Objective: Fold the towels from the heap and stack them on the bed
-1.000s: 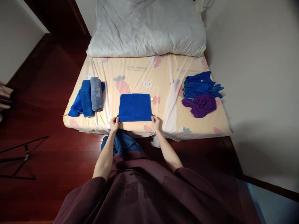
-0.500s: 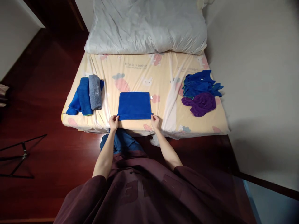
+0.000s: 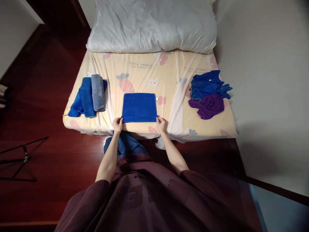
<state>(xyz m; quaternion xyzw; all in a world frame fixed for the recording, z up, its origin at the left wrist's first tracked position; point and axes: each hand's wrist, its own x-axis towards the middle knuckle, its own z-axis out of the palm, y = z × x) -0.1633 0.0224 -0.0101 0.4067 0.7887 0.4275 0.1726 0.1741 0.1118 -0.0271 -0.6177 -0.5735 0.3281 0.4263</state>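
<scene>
A blue cloth (image 3: 139, 106) lies flat on the bed, with a narrow folded strip along its near edge and a small white tag at its right side. My left hand (image 3: 117, 125) pinches the near left corner. At the near right corner, my right hand (image 3: 161, 124) is closed on the same cloth. To the left, a rolled grey towel (image 3: 98, 93) lies against folded blue cloths (image 3: 86, 98). Crumpled blue cloths (image 3: 206, 85) and a purple cloth (image 3: 209, 107) lie at the right.
The bed (image 3: 145, 74) has a yellow patterned cover, and a pale quilt (image 3: 152, 27) is heaped at its far side. Black stand legs (image 3: 25, 158) are on the floor at the left. A wall (image 3: 265, 80) rises at the right.
The camera view has shifted slightly. Both hands keep their hold on the blue cloth's near corners, with no clear movement of the cloth on the bed.
</scene>
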